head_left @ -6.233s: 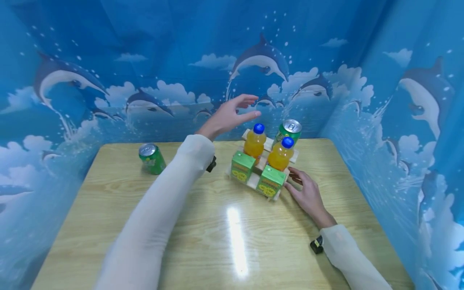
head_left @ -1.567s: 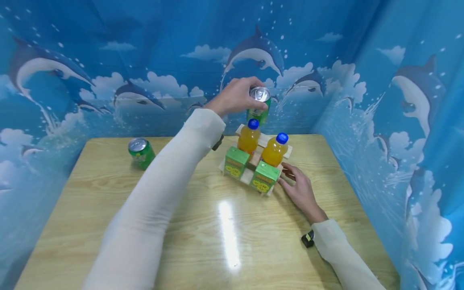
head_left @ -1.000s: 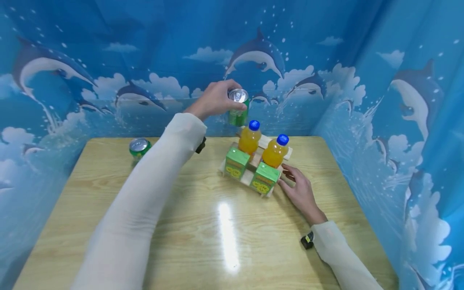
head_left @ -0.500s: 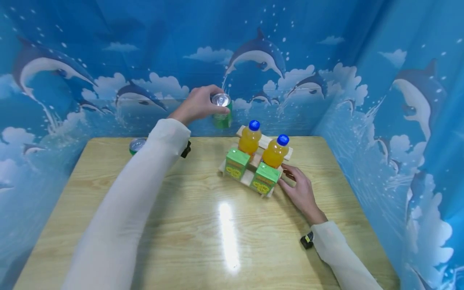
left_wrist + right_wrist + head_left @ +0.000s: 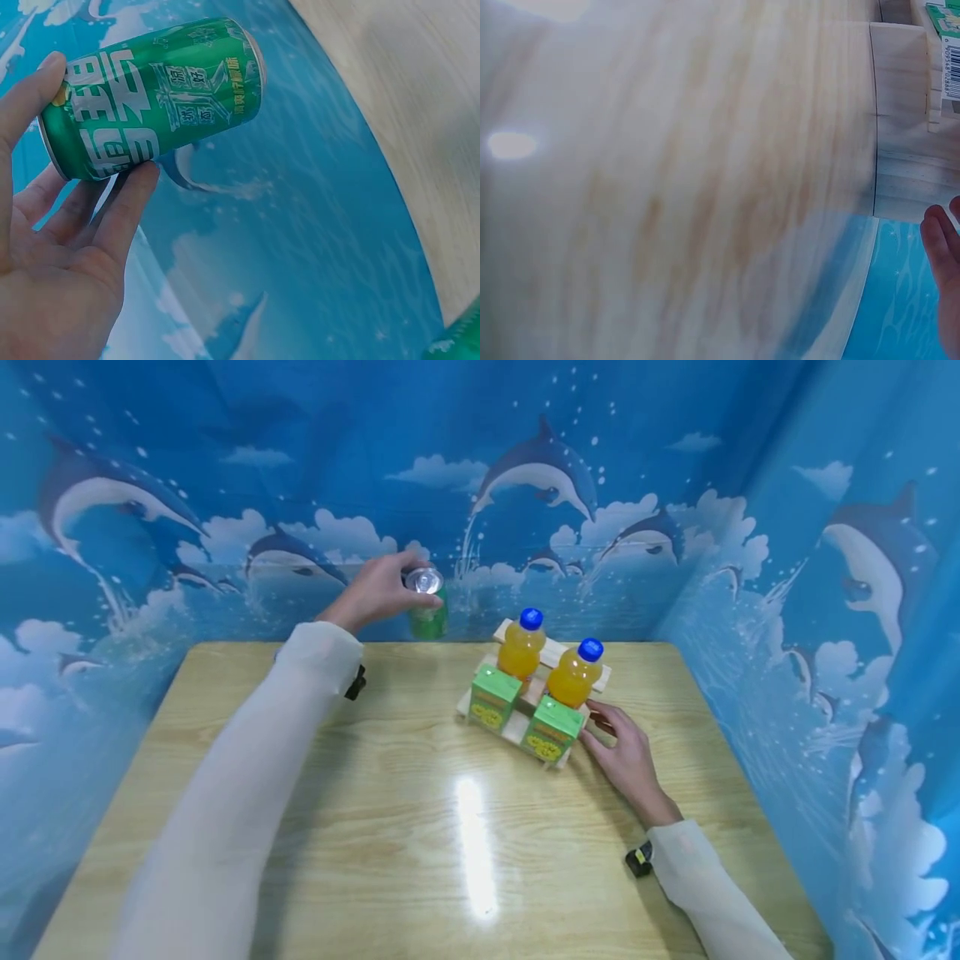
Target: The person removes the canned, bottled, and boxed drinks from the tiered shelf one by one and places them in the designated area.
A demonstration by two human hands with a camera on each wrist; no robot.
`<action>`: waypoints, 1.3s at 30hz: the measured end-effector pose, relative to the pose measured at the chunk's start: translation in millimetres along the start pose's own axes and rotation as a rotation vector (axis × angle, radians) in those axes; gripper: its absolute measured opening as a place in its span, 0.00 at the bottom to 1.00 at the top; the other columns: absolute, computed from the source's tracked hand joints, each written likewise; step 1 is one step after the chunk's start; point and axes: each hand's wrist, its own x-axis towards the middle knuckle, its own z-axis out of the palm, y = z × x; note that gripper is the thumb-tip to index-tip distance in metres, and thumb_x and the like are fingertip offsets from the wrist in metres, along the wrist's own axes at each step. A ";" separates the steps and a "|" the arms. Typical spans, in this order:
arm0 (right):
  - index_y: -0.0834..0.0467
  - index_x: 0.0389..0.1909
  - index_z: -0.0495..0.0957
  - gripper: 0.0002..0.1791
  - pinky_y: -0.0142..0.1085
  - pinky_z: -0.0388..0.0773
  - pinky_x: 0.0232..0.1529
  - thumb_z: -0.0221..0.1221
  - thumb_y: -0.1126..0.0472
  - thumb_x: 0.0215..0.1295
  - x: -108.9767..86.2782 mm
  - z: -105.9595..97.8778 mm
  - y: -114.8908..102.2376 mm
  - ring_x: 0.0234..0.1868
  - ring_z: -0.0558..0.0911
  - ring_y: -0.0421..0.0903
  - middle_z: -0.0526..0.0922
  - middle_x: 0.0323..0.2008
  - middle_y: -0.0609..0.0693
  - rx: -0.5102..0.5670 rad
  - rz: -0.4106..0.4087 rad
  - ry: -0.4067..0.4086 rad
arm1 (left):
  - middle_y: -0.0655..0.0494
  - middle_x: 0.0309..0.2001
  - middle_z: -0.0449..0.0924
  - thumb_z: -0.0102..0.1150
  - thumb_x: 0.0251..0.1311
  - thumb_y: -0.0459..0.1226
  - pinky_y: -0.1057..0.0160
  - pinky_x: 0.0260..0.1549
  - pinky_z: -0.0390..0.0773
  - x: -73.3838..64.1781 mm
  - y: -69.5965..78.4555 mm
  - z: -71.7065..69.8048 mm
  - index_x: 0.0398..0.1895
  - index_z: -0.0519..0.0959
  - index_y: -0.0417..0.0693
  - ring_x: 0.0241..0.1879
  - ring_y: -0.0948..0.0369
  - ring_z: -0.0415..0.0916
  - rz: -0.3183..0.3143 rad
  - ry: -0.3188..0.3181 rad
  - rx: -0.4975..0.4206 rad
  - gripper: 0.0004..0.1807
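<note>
My left hand (image 5: 378, 589) grips a green soda can (image 5: 429, 614) round its top end, over the table's back edge. In the left wrist view the can (image 5: 165, 94) lies sideways in frame, its lid end between thumb and fingers. To the right stands a stepped wooden rack (image 5: 517, 727). Two juice boxes (image 5: 495, 697) are on its front step, and two orange drink bottles (image 5: 521, 650) with blue caps behind them. The rack's rear step (image 5: 553, 652) bears nothing. My right hand (image 5: 626, 760) rests at the rack's right side, fingers fairly straight in the right wrist view.
A second green can (image 5: 459, 337) shows at the corner of the left wrist view; my left sleeve (image 5: 225, 802) hides nearly all of it in the head view. A blue dolphin curtain (image 5: 337, 460) closes off the back and sides of the wooden table (image 5: 390, 860).
My left hand was empty at first, then held the can lifted from the rack's rear step. It has carried it left and slightly down. My right hand stays at the rack.
</note>
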 end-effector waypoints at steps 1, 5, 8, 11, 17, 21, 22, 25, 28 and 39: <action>0.60 0.73 0.77 0.29 0.58 0.85 0.65 0.71 0.61 0.74 0.0 0.0 -0.1 0.63 0.86 0.64 0.81 0.69 0.63 -0.002 0.000 -0.002 | 0.44 0.70 0.77 0.73 0.71 0.51 0.41 0.65 0.81 -1.5 -2.6 -0.6 0.80 0.70 0.48 0.65 0.47 0.77 -0.009 0.001 -0.007 0.39; 0.60 0.73 0.77 0.29 0.58 0.85 0.65 0.71 0.60 0.74 0.0 0.7 0.3 0.63 0.86 0.64 0.81 0.69 0.62 -0.011 0.002 -0.001 | 0.43 0.71 0.77 0.72 0.71 0.50 0.41 0.66 0.80 -7.0 -13.7 -2.7 0.80 0.69 0.46 0.67 0.47 0.77 -0.034 0.011 -0.032 0.40; 0.60 0.73 0.77 0.29 0.58 0.85 0.65 0.71 0.60 0.74 -0.1 1.2 0.5 0.63 0.86 0.64 0.82 0.68 0.63 -0.014 0.002 0.004 | 0.43 0.71 0.77 0.72 0.71 0.51 0.40 0.66 0.80 -10.7 -21.7 -4.2 0.80 0.69 0.46 0.67 0.47 0.78 -0.043 0.019 -0.030 0.41; 0.59 0.73 0.77 0.29 0.58 0.85 0.64 0.71 0.60 0.74 0.0 1.1 0.6 0.63 0.86 0.64 0.82 0.68 0.62 -0.015 0.000 0.008 | 0.42 0.71 0.77 0.72 0.71 0.52 0.39 0.66 0.80 -13.6 -28.9 -5.0 0.81 0.69 0.46 0.67 0.46 0.77 -0.055 0.021 -0.012 0.42; 0.60 0.73 0.77 0.30 0.58 0.85 0.65 0.71 0.59 0.74 1.2 0.9 -0.1 0.63 0.86 0.64 0.81 0.69 0.63 -0.015 -0.005 0.000 | 0.41 0.73 0.75 0.73 0.70 0.53 0.37 0.67 0.79 -21.7 -42.2 -7.6 0.81 0.68 0.46 0.69 0.44 0.75 -0.104 0.018 0.006 0.43; 0.61 0.72 0.77 0.30 0.58 0.85 0.64 0.71 0.59 0.73 1.0 0.3 -0.9 0.62 0.87 0.65 0.82 0.68 0.64 -0.014 -0.012 0.000 | 0.40 0.73 0.74 0.72 0.71 0.53 0.36 0.67 0.78 -27.5 -50.0 -8.6 0.81 0.67 0.45 0.70 0.43 0.74 -0.128 0.000 0.001 0.43; 0.61 0.72 0.77 0.30 0.58 0.86 0.64 0.71 0.60 0.73 0.8 0.1 -1.0 0.62 0.87 0.65 0.82 0.68 0.64 -0.013 -0.013 0.002 | 0.40 0.73 0.74 0.72 0.71 0.54 0.36 0.67 0.78 -28.6 -51.7 -8.5 0.81 0.67 0.45 0.70 0.43 0.74 -0.132 -0.003 0.002 0.43; 0.61 0.72 0.78 0.29 0.58 0.86 0.63 0.72 0.60 0.73 0.3 -0.2 -1.1 0.61 0.87 0.65 0.82 0.67 0.64 -0.009 -0.018 0.009 | 0.38 0.74 0.73 0.72 0.71 0.54 0.35 0.68 0.77 -31.5 -57.2 -7.5 0.82 0.66 0.45 0.71 0.42 0.73 -0.148 -0.011 0.006 0.44; 0.61 0.71 0.78 0.29 0.58 0.86 0.63 0.72 0.60 0.73 0.1 -0.2 -1.4 0.61 0.87 0.64 0.83 0.67 0.63 -0.004 -0.020 0.014 | 0.38 0.75 0.72 0.71 0.71 0.55 0.35 0.69 0.76 -33.4 -63.7 -5.9 0.82 0.66 0.45 0.72 0.41 0.72 -0.170 -0.014 0.022 0.45; 0.60 0.72 0.77 0.29 0.59 0.86 0.64 0.71 0.60 0.74 -0.2 0.5 -1.6 0.61 0.87 0.64 0.82 0.68 0.63 -0.002 -0.016 0.006 | 0.36 0.77 0.70 0.71 0.70 0.56 0.32 0.72 0.72 -40.6 -85.1 1.3 0.82 0.67 0.45 0.74 0.39 0.69 -0.209 -0.003 0.036 0.45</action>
